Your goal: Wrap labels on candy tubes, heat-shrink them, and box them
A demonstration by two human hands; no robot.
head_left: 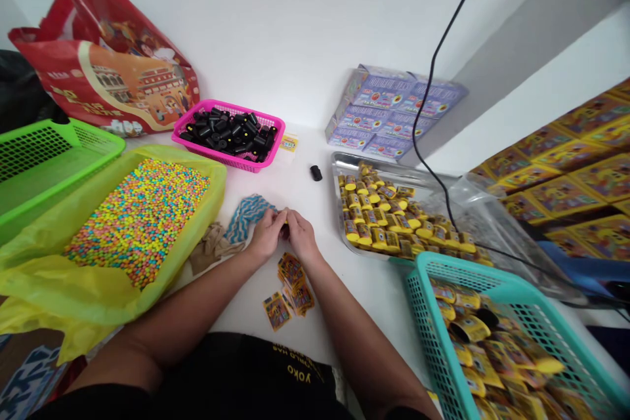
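My left hand and my right hand meet over the middle of the white table, fingers pinched together around a small dark and yellow item. The fingers hide most of it. Just below them lies a loose pile of printed yellow-orange cards, with one more card at its lower left. A blue and white striped cloth and a beige cloth lie beside my left hand. Beyond my hands, a single black piece rests on the table.
A pink basket holds black pieces; a yellow-lined bin holds colourful candies. At right are a metal tray and a teal basket of yellow containers. Purple boxes, a red bag and a hanging black cable surround them.
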